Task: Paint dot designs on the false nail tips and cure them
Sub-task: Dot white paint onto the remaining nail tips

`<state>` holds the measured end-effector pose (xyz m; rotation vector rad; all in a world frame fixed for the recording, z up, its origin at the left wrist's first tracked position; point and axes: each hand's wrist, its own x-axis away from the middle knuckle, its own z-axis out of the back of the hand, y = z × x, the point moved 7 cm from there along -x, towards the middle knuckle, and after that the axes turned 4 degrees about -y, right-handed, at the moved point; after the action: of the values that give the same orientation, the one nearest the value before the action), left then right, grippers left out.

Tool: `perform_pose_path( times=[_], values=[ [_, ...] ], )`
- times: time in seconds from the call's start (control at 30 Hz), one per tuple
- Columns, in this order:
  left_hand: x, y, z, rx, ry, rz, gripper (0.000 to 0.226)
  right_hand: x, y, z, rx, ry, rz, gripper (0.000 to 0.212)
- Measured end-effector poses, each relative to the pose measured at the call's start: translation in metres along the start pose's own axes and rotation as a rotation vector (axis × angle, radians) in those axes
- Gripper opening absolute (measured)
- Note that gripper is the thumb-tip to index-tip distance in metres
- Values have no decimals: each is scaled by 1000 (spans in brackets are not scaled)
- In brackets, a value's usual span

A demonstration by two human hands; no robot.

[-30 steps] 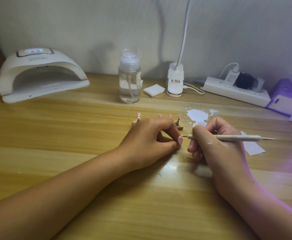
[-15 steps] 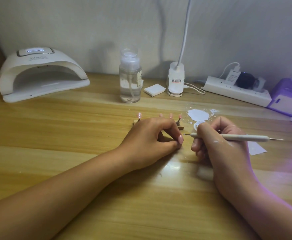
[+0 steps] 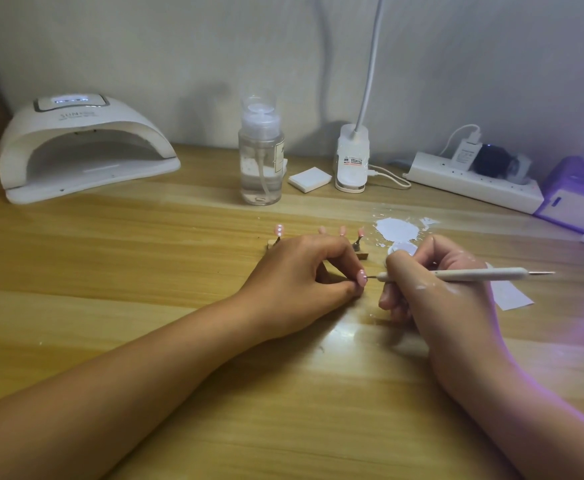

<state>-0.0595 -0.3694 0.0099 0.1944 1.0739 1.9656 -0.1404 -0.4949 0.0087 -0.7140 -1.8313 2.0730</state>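
While the left hand pinches a small pink false nail tip between thumb and forefinger just above the light wooden tabletop, the right hand has its grip curled round a slim white dotting pen with metal points at both ends. Head view only. Change: half a second ago the pen's front point stood a little off the tip, with the right hand shifted right. Now the point is back at the tip's face, touching or just beside it, cannot tell which. Pale dots show on the held tip, so dotting looks part done on this one. Behind the left hand, more pink tips on little stands sit on a wooden strip; the leftmost shows dots. White paint smear lies just behind the right hand. White domed curing lamp at far left, well apart, nothing seen inside: curing not yet begun, by my read.
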Motion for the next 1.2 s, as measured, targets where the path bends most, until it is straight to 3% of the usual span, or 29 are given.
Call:
perform_pose_path(
  times=[0.3,0.83,1.0,1.2],
  values=[
    [-1,-1,0,-7,3,-3,21,0,1,-3,15,-16,-35,18],
    [-1,-1,0,-8,3,-14,20,-1,2,-2,-8,-15,-26,17],
    [-1,0,0,-25,10,-11,21,0,0,-1,-26,-10,-9,32],
    [0,0,1,-30,5,-8,21,0,1,-1,-18,-15,-2,35]
  ],
)
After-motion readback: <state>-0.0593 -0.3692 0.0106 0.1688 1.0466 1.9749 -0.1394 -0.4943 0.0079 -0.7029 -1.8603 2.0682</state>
